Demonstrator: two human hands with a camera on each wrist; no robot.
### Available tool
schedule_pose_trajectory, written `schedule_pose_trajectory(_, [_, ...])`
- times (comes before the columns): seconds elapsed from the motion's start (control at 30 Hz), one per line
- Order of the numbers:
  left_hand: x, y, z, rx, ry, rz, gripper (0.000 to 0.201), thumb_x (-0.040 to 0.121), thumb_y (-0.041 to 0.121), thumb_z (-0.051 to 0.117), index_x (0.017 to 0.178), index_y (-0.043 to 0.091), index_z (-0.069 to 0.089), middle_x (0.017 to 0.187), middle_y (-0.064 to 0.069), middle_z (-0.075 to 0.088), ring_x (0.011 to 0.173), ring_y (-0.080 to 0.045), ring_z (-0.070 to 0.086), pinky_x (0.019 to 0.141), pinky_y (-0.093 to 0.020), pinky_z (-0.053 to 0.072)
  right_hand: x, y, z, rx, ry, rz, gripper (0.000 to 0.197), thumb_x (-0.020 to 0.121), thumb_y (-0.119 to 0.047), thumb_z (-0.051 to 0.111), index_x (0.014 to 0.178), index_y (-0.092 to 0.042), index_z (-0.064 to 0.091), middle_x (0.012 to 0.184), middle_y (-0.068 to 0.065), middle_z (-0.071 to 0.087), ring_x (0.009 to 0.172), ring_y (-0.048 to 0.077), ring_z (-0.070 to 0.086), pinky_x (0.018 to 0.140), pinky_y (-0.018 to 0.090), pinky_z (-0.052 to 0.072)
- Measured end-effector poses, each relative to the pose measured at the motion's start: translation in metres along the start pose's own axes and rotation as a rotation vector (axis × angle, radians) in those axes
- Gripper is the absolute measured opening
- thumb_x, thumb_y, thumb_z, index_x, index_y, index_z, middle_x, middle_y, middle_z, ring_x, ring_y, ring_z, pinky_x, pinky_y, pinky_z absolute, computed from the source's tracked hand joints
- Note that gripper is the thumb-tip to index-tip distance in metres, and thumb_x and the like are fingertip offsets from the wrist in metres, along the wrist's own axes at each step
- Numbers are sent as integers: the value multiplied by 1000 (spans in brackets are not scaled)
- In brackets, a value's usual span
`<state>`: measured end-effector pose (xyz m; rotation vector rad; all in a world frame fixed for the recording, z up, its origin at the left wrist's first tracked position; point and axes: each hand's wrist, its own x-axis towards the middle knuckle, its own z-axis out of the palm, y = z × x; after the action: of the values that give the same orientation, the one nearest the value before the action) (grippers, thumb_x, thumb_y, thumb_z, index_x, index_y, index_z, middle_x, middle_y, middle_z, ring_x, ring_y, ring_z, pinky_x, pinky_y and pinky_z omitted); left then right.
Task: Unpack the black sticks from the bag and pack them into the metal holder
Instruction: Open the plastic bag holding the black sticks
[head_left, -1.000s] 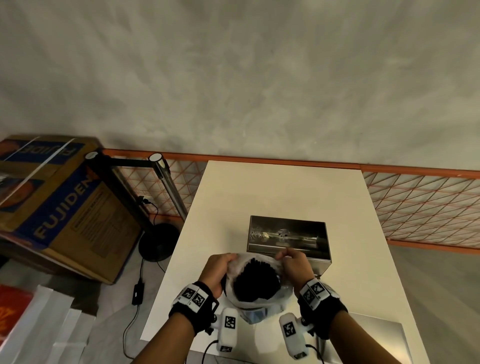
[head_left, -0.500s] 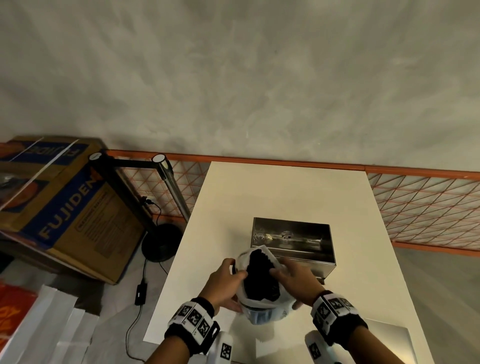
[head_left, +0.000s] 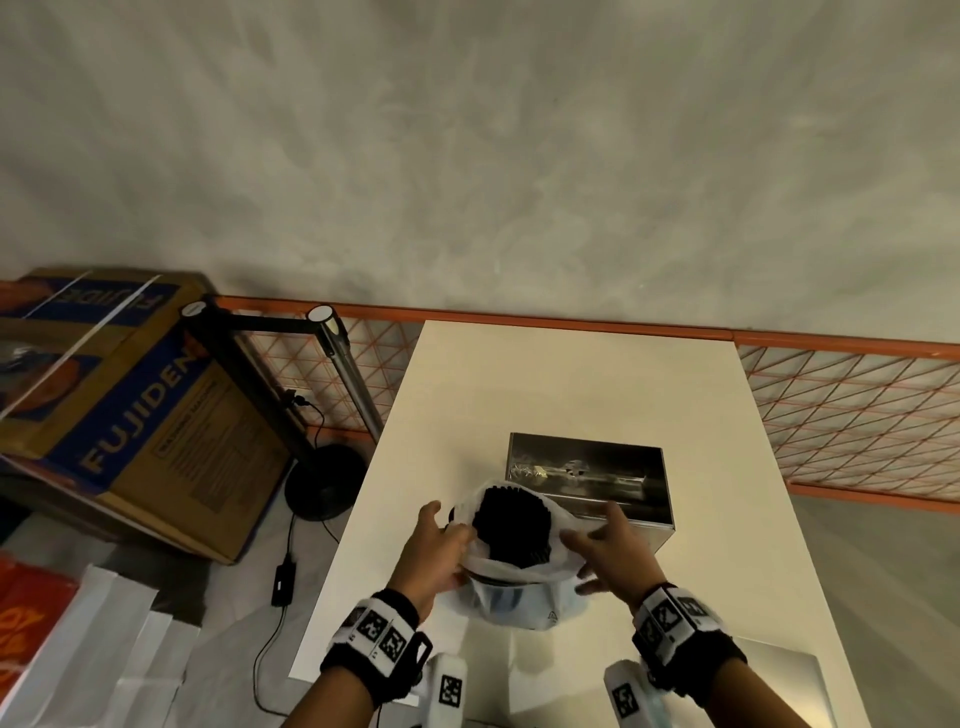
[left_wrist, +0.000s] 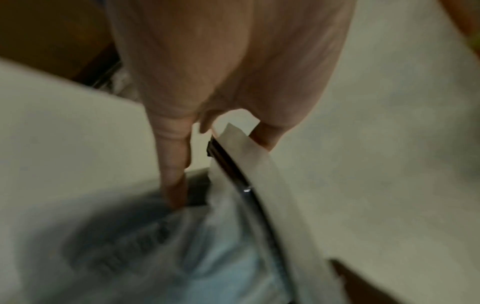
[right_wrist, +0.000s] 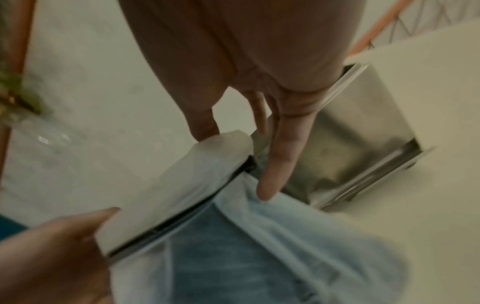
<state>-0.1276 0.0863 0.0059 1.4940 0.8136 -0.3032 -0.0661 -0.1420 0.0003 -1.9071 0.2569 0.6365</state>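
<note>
The left hand pinches the bag's left rim, thumb and fingers curled on the plastic, wrist angled inward. The right hand lies against the bag's right side with fingers straight and spread, gripping nothing. Between the hands the bag stands open on the table, the black sticks bundled upright inside. The metal holder sits just behind the bag, touching it.

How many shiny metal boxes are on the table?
1. The metal holder sits on the white table, right behind the bag of black sticks that both hands are working on.
</note>
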Motion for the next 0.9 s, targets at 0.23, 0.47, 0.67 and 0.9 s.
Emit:
schedule_pose_trajectory(0.23, [-40, 0, -1, 218, -222, -135, 34, 104, 44, 49, 113, 13, 60, 88, -17, 68, 63, -28, 71, 71, -50, 64, -23, 2, 2, 50, -318, 208, 43, 94, -38, 58, 103, 4, 59, 78, 26, 69, 61, 40, 67, 60, 51, 59])
schedule_pose_trajectory(0.47, [-17, -2, 14, -259, -298, -25, 55, 86, -21, 34, 126, 9, 59, 111, -20, 69, 96, -42, 71, 80, -64, 59, -10, 4, 25, 389, -192, 126, 27, 86, 9, 49, 106, 1, 65, 97, 26, 71, 82, 40, 68, 80, 55, 57])
schedule_pose_trajectory(0.67, [3, -26, 11, -607, -178, -131, 58, 76, -26, 24, 111, -3, 64, 102, -24, 63, 97, -42, 60, 86, -58, 52, 9, 19, 21, 761, -153, 301, 44, 65, 23, 34, 96, 8, 62, 73, 21, 59, 66, 33, 59, 59, 42, 55])
schedule_pose_trajectory(0.9, [5, -46, 14, -312, 37, -210, 31, 97, -5, 35, 96, 4, 65, 76, -14, 57, 68, -26, 49, 69, -35, 50, 2, 35, 33, 359, -121, 287, 41, 85, 10, 32, 109, -7, 61, 94, 20, 66, 79, 36, 63, 73, 59, 57])
